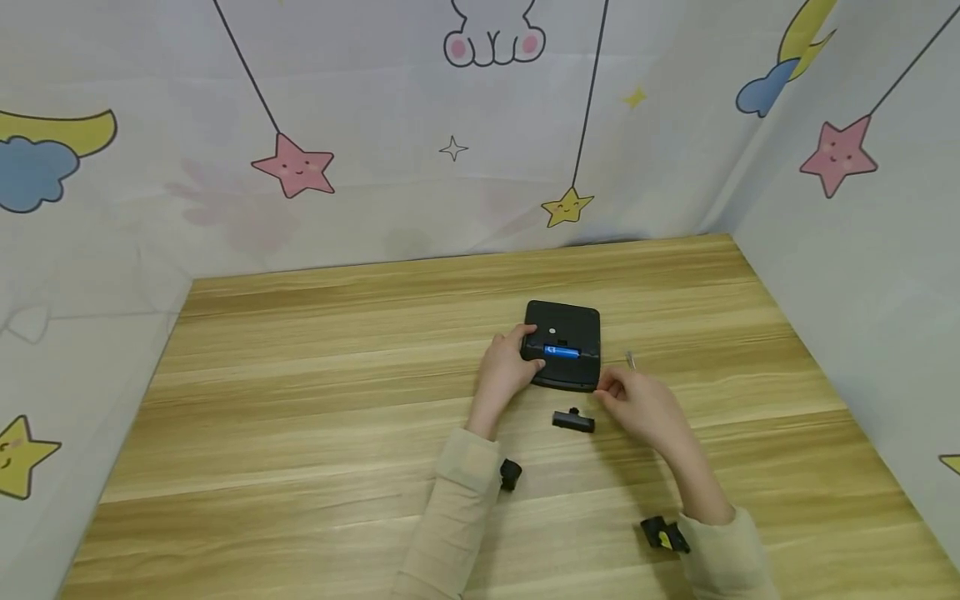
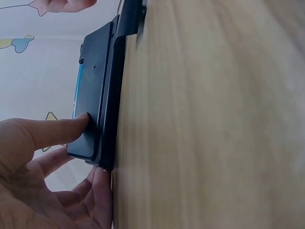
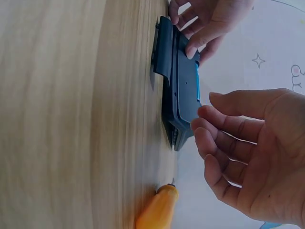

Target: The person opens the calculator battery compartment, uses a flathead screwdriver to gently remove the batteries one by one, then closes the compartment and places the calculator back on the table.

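A black calculator (image 1: 573, 321) lies back side up on the wooden table, its battery slot uncovered. Inside the slot sits a blue battery (image 1: 561, 352). My left hand (image 1: 504, 367) holds the left side, with the thumb (image 2: 76, 128) on the back and other fingers around the edge. At the near right corner is my right hand (image 1: 647, 404), fingers loosely bent and nothing between them. The black battery cover (image 1: 573, 422) rests on the table just in front of the calculator.
A screwdriver with an orange handle (image 3: 159, 208) lies on the table beside the right hand; its metal shaft (image 1: 631, 360) shows beyond the hand. Small black wrist cameras (image 1: 663, 534) sit by both cuffs. A patterned cloth wall (image 1: 390, 200) borders the table's back.
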Action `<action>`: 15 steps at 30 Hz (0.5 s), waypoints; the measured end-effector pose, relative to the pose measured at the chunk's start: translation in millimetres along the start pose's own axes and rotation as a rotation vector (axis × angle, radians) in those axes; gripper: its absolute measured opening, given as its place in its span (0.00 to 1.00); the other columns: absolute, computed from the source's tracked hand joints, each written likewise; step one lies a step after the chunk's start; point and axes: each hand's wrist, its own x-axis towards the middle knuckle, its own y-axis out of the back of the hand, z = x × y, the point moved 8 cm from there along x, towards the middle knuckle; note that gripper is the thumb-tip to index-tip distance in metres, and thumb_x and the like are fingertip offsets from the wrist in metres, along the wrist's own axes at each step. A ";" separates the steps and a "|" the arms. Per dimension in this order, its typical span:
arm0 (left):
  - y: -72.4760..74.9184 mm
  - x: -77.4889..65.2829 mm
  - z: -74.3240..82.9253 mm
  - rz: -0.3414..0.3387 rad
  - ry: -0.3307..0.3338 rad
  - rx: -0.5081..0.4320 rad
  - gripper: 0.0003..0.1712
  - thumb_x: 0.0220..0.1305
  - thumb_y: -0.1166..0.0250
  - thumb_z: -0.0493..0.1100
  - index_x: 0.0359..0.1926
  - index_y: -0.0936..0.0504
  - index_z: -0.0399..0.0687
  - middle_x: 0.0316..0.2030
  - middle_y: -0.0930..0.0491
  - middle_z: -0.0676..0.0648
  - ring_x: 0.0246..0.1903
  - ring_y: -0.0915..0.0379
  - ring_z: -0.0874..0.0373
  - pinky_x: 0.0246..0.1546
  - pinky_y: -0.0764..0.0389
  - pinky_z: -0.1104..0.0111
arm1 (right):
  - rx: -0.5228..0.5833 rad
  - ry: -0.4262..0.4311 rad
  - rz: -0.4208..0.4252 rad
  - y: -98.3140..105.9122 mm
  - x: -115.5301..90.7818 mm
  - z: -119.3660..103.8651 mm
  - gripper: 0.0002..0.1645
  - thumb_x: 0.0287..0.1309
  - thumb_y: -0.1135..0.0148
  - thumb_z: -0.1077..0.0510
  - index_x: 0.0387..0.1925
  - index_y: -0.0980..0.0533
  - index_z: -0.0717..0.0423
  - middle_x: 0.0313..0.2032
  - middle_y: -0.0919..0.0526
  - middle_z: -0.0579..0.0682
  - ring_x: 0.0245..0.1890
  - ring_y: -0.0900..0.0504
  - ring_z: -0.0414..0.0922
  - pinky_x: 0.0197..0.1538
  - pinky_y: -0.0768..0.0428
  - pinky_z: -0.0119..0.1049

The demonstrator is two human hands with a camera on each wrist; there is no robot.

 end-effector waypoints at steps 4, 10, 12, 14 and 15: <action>1.8 -0.6 -0.5 0.006 -0.007 0.017 0.33 0.59 0.32 0.44 0.66 0.30 0.59 0.57 0.27 0.37 0.53 0.28 0.44 0.54 0.27 0.54 | -0.017 -0.017 0.044 6.3 -2.6 6.3 0.05 0.58 0.37 0.58 0.30 0.21 0.56 0.26 0.19 0.48 0.26 0.25 0.41 0.31 0.29 0.35; -1.0 -1.1 -0.2 -0.001 -0.027 0.029 0.33 0.60 0.33 0.45 0.67 0.31 0.59 0.56 0.26 0.37 0.51 0.28 0.44 0.52 0.27 0.54 | -0.020 -0.052 0.071 11.0 -6.6 16.8 0.06 0.59 0.39 0.58 0.31 0.21 0.57 0.27 0.18 0.50 0.27 0.23 0.43 0.32 0.28 0.36; -1.8 -1.2 -0.5 0.000 -0.028 0.021 0.33 0.60 0.33 0.45 0.67 0.31 0.59 0.56 0.27 0.36 0.52 0.28 0.43 0.53 0.27 0.53 | -0.016 -0.055 0.075 11.6 -7.9 18.2 0.06 0.59 0.38 0.58 0.31 0.21 0.58 0.27 0.18 0.50 0.27 0.23 0.43 0.32 0.28 0.36; -1.6 -1.6 -0.3 0.006 -0.029 0.018 0.33 0.60 0.33 0.45 0.66 0.31 0.59 0.56 0.27 0.36 0.52 0.28 0.43 0.53 0.27 0.53 | -0.013 -0.062 0.079 12.1 -9.3 19.7 0.07 0.59 0.38 0.58 0.31 0.21 0.58 0.27 0.18 0.51 0.27 0.23 0.43 0.32 0.28 0.37; -1.4 -1.8 -0.2 0.009 -0.030 0.019 0.33 0.60 0.33 0.45 0.66 0.31 0.59 0.55 0.26 0.36 0.51 0.28 0.43 0.52 0.27 0.54 | -0.014 -0.066 0.081 12.3 -10.0 20.4 0.07 0.58 0.38 0.58 0.31 0.21 0.58 0.27 0.18 0.51 0.27 0.23 0.43 0.32 0.28 0.36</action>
